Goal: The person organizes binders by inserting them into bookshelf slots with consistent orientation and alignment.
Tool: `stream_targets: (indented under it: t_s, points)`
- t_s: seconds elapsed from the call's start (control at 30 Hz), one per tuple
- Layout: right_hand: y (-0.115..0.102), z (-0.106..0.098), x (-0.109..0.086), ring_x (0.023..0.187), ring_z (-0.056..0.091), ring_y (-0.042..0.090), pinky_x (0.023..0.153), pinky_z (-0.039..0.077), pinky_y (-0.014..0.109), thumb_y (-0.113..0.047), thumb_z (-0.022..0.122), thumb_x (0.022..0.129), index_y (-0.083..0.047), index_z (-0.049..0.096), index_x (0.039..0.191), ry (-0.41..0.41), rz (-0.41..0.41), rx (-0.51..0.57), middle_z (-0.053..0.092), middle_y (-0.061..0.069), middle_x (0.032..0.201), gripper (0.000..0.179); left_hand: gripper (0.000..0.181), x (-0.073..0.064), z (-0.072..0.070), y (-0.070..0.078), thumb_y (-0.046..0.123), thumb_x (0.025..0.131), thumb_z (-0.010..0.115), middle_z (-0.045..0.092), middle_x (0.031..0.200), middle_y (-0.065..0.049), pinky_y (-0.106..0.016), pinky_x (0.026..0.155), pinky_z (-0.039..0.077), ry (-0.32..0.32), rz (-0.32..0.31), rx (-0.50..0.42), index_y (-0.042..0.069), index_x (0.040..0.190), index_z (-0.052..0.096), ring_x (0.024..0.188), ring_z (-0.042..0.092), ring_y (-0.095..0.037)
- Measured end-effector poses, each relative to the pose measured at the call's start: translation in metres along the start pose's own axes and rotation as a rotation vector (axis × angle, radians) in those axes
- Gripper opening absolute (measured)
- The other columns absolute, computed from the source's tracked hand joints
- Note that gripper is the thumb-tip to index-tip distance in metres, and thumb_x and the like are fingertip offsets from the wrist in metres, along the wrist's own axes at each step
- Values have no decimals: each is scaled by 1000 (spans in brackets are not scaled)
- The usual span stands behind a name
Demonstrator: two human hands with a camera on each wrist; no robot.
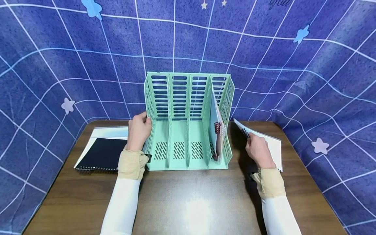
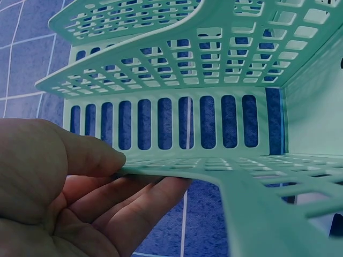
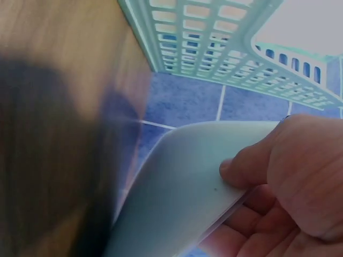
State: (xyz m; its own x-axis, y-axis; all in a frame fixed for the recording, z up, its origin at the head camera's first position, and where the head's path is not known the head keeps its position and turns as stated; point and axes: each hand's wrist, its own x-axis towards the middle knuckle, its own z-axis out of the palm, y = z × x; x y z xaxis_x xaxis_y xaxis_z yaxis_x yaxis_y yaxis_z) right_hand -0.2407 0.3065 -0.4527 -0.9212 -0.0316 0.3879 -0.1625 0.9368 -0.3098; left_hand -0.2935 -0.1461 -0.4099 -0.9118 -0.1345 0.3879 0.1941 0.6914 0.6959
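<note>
A mint-green file rack [image 1: 178,164] with upright dividers stands on the table. My left hand [image 1: 138,130] pinches the front edge of its left side wall [image 2: 201,168], thumb inside and fingers outside in the left wrist view. To the right of the rack, my right hand [image 1: 259,150] grips a notebook [image 1: 274,147] by its coil side, and the notebook is tilted. The thumb lies on its pale cover [image 3: 177,171] in the right wrist view, with the fingers curled beneath. Spiral notebooks [image 1: 215,130] stand leaning in the rack's rightmost compartment.
Left of the rack, a black spiral notebook [image 1: 102,153] lies on paler ones [image 1: 110,132]. The brown wooden table [image 1: 173,202] reflects a bright light near its front. A blue cloth [image 1: 114,78] with white lines and stars hangs behind and at both sides.
</note>
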Motion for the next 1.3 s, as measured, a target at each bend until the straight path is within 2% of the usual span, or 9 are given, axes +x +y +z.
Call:
stream_targets:
  t_s: [0.33,0.6,0.77,0.97,1.1,1.3]
  points:
    - [-11,-26,-2,62,61,53,56,45,63,3,52,86,1,60,85,128,7,46,59,20,64,8,25,0,0,0,14,105,50,54,58,-8,-36,46,34,-15,-14,-2,8,85,63,43,41,-24]
    - [-22,-51,-5,69,60,61,64,42,68,1,52,88,3,66,101,217,36,56,64,24,72,19,22,1,0,0,15,105,52,64,65,-8,-37,49,37,-12,-29,-9,10,96,71,49,48,-25]
    - [-30,-62,-8,62,56,55,61,41,66,0,52,88,1,66,97,265,39,70,61,21,72,16,21,1,1,-1,15,104,53,61,62,-6,-38,49,37,-5,-33,-3,11,96,71,50,48,-25]
    - [-37,-74,-9,54,48,43,57,41,62,-1,52,89,-3,61,83,324,31,86,58,16,67,10,22,0,1,0,14,104,52,56,58,-6,-37,48,34,-2,-19,-3,9,90,68,47,44,-25]
    - [-39,-81,-11,53,49,43,55,40,60,-2,53,90,-4,58,79,359,25,92,57,16,66,13,21,0,0,0,14,104,52,57,59,-5,-36,47,34,-6,-24,-4,9,94,69,47,44,-23]
    - [-44,-89,-14,49,41,35,47,32,47,-4,54,92,-6,52,73,405,33,101,42,6,55,20,21,0,0,1,14,104,52,58,60,-6,-37,48,35,-8,-28,0,9,95,70,47,44,-24]
